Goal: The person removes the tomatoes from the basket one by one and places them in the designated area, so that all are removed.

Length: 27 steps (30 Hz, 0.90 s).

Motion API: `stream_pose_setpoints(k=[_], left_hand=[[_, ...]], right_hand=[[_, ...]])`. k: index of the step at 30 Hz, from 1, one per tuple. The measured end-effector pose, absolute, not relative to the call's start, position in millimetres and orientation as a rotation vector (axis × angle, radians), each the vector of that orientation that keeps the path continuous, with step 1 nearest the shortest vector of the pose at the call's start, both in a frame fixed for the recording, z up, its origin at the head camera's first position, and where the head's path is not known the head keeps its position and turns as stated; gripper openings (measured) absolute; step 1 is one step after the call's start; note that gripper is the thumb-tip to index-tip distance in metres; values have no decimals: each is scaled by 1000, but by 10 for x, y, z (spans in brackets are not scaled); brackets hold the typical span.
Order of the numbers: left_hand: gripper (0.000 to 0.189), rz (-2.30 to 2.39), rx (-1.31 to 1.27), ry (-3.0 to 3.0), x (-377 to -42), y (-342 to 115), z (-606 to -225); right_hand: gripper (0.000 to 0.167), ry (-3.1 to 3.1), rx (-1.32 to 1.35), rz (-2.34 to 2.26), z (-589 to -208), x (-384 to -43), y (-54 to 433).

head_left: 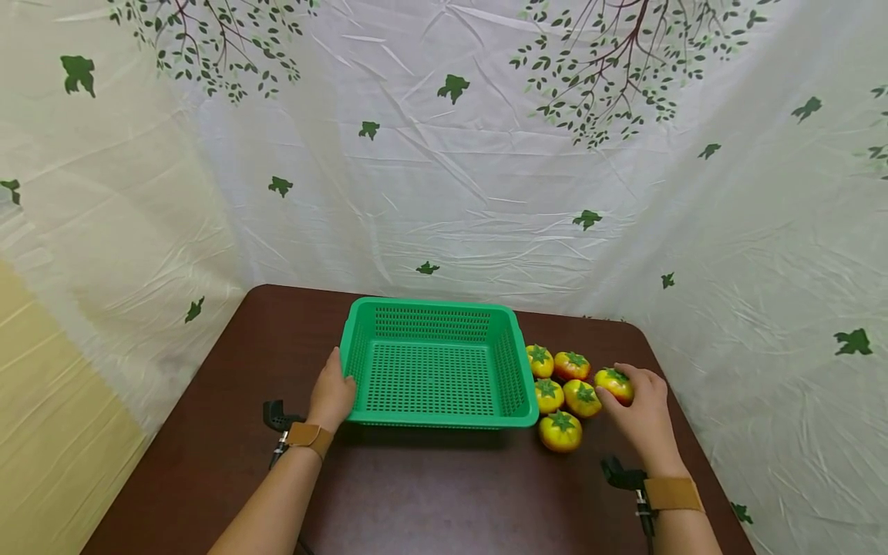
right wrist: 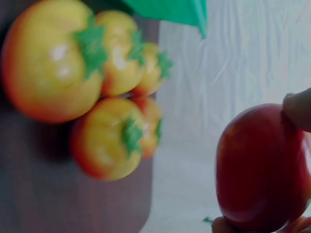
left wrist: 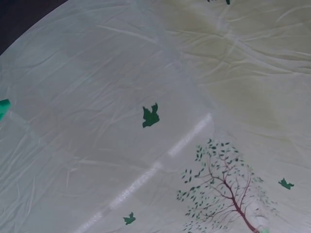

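A green plastic basket [head_left: 432, 378] with slotted walls stands in the middle of the dark table in the head view. My left hand [head_left: 331, 395] holds its left side, thumb over the rim; the other fingers are partly hidden. In the left wrist view only a green scrap [left wrist: 4, 108] shows at the edge, and that hand is out of sight. Right of the basket my right hand [head_left: 644, 408] pinches a yellow-red tomato [head_left: 614, 385] between thumb and fingers. The right wrist view shows this tomato's red underside [right wrist: 262, 170], held clear of the table.
Several more tomatoes [head_left: 560, 432] with green star-shaped tops sit clustered against the basket's right side. The brown table [head_left: 444, 493] has rounded far corners. White leaf-printed cloth [head_left: 444, 193] hangs behind it and at both sides.
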<state>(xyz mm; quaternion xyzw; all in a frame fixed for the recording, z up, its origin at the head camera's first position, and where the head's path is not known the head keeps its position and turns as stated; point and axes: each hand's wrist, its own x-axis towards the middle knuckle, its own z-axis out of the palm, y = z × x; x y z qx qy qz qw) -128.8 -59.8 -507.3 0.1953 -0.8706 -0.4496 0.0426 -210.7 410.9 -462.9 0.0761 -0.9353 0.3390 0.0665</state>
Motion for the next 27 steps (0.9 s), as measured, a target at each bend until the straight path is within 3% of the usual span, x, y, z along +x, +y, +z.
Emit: stream_pose_setpoints(k=[12,27], left_hand=[[68,-1384,599,-2665,-1297,-583,-5040],[68,-1382,605,-2675,-1288,-598,-5047]], right_hand=[[83,-2979,32,1007,-4912,-2105,4360],[76,-3002,28,949,-5175,-2133,4390]])
